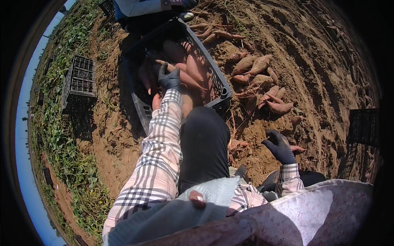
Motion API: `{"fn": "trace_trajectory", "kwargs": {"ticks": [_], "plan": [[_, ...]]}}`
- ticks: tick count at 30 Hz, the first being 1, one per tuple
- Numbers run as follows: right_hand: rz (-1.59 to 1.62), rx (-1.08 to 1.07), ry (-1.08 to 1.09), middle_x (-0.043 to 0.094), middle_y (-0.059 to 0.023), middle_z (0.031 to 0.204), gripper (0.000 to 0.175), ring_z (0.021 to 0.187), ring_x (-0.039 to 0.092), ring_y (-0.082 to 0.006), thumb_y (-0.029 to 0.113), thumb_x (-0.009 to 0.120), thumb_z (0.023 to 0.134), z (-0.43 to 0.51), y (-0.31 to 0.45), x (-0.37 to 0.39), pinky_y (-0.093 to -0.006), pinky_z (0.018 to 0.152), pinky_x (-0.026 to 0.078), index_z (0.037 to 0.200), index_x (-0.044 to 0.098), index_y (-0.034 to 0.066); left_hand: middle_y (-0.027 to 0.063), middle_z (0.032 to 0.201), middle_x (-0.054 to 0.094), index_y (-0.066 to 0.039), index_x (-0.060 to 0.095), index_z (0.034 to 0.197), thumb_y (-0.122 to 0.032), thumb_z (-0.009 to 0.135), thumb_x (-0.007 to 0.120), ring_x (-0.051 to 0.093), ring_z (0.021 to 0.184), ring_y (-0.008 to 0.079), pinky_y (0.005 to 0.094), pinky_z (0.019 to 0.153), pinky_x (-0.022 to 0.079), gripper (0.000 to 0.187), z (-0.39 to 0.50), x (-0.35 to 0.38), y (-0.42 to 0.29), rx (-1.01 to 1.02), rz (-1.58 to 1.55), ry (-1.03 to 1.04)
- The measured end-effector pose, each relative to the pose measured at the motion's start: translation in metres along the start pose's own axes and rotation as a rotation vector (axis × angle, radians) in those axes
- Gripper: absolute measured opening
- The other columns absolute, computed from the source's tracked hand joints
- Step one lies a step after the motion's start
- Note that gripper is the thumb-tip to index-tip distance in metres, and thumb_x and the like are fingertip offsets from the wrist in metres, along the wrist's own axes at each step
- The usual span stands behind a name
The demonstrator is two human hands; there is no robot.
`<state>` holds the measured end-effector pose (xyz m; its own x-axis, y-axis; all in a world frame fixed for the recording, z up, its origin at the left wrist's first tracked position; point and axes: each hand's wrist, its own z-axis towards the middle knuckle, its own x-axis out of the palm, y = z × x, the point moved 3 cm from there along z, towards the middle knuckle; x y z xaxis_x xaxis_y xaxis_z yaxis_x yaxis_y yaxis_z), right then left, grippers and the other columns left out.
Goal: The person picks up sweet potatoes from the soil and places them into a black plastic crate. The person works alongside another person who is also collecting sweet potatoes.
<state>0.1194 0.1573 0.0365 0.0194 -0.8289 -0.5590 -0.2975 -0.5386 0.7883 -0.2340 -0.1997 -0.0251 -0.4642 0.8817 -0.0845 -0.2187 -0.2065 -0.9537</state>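
Note:
My left hand [170,79], in a dark glove, reaches into a black plastic crate [209,52] in front of me. Its thumb and fingers are around a long sweet potato [192,80] lying over others in the crate. To the right, my right hand [278,146], also gloved, is low over the soil with its fingers apart and curved, and nothing shows in it. A small reddish sweet potato [298,148] lies beside it on the ground. A pile of sweet potatoes [260,64] lies on the soil right of the crate.
Another person's sleeve [138,7] is beyond the crate. Stacked black crates [82,75] stand at left near green vines [81,160]; another crate [363,126] is at far right. My bent knee [204,132] is against the near crate. More roots lie along the furrows.

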Motion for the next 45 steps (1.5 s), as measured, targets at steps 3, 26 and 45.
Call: {"fn": "trace_trajectory", "kwargs": {"ticks": [3, 26, 45], "plan": [[-0.001, -0.021, -0.028, 0.064, -0.0164, 0.105, 0.048, 0.09, 0.064, -0.0256, 0.02, 0.075, 0.079, -0.002, 0.003, -0.004, -0.0347, 0.079, 0.05, 0.117, 0.054, -0.0005, 0.0123, 0.115, 0.06, 0.002, 0.054, 0.122, 0.0, 0.072, 0.073, 0.058, 0.102, 0.0215, 0.0293, 0.09, 0.046, 0.054, -0.012, -0.02, -0.061, -0.071, -0.254, -0.088], [-0.113, -0.218, 0.061, 0.04, -0.0219, 0.136, 0.07, 0.125, 0.04, -0.0397, 0.009, 0.067, 0.076, -0.008, 0.011, 0.161, -0.0437, 0.103, 0.035, 0.14, 0.037, 0.0102, 0.027, 0.121, 0.053, -0.006, 0.043, 0.133, -0.047, 0.068, 0.073, 0.052, 0.111, 0.043, 0.0491, 0.095, 0.041, 0.082, -0.045, 0.064, -0.076, -0.061, 0.814, 0.451], [1.793, 0.052, -0.58, 0.061, -0.0069, 0.105, 0.037, 0.093, 0.061, -0.0249, 0.037, 0.041, 0.1, 0.018, -0.217, 0.028, -0.0369, 0.076, 0.052, 0.121, 0.052, 0.0086, 0.0254, 0.103, 0.064, 0.0, 0.046, 0.126, -0.03, 0.072, 0.064, 0.063, 0.093, 0.0396, 0.0432, 0.08, 0.048, 0.065, -0.084, -0.017, -0.061, -0.137, 0.8, 0.571]]}}
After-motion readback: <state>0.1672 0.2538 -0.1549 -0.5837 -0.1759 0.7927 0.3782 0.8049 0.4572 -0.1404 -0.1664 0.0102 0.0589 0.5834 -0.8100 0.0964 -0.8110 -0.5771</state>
